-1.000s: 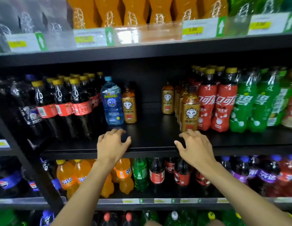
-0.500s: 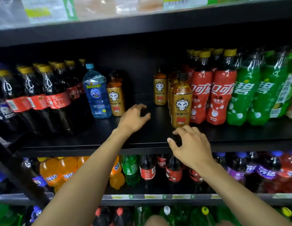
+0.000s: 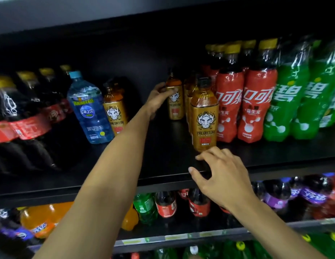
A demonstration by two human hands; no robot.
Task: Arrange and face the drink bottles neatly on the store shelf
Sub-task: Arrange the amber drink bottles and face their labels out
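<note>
The left grip (image 3: 157, 99) wraps a gold bottle (image 3: 174, 103) deep on the shelf (image 3: 163, 157), likely to pull it forward; the right grip (image 3: 221, 176) hovers open near the front bottle (image 3: 204, 116).

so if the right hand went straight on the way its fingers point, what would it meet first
Probably the base of the front gold Predator bottle, just beyond the right hand. Depth is unclear, so it might pass to the bottle's left.
</note>
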